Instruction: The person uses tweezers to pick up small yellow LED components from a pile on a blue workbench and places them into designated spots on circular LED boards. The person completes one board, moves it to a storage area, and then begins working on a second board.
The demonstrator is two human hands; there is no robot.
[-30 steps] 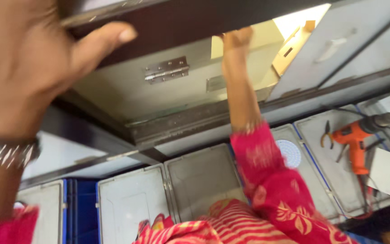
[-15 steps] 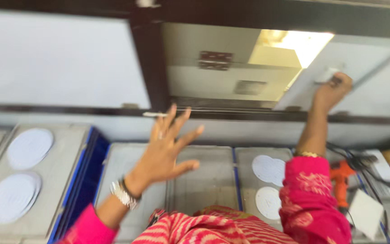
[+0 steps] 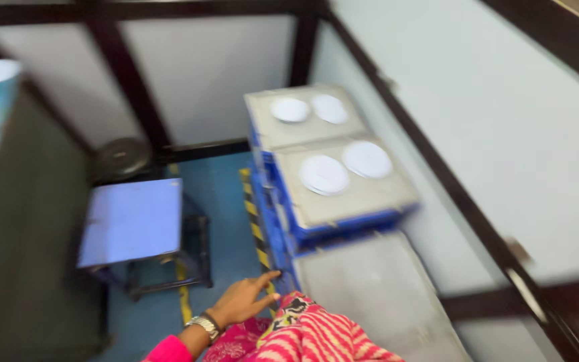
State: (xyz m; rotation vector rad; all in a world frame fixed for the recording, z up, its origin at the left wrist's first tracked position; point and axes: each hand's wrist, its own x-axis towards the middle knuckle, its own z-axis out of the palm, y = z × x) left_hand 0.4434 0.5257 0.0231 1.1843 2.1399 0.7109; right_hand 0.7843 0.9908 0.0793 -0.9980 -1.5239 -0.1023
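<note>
You are looking down into a narrow bay walled by pale panels [image 3: 504, 134] in a dark frame [image 3: 437, 174], with a blue floor [image 3: 226, 201] below and a yellow-and-black striped line [image 3: 254, 221] running along it from the far side toward you. There is only the one head view, and it is blurred by motion, so fine detail is lost.

Along the right-hand wall stands a row of grey lidded trays on blue crates [image 3: 283, 228]. The far tray [image 3: 303, 117] and the middle tray [image 3: 346, 177] each carry two white round discs [image 3: 323, 174] lying flat, side by side. The near tray [image 3: 376, 295] has a bare grey top. The row's long axis runs from your body away toward the far wall, tilting slightly left in the picture.

To the left of the striped line stands a small stool [image 3: 132, 221] with a pale blue square top on dark legs, well apart from the crates. Behind it, near the far wall, lies a dark round object [image 3: 122, 157], too blurred to name.

Your left hand [image 3: 242, 302] is low in the picture, wearing a metal watch [image 3: 204, 326] and a pink sleeve. Its fingers lie close together and point toward the near left corner of the blue crates, the fingertips [image 3: 273, 275] at or just short of the crate edge; you cannot tell whether they touch. It holds nothing. Your right hand is out of sight. Striped pink cloth [image 3: 316, 335] fills the bottom edge.
</note>
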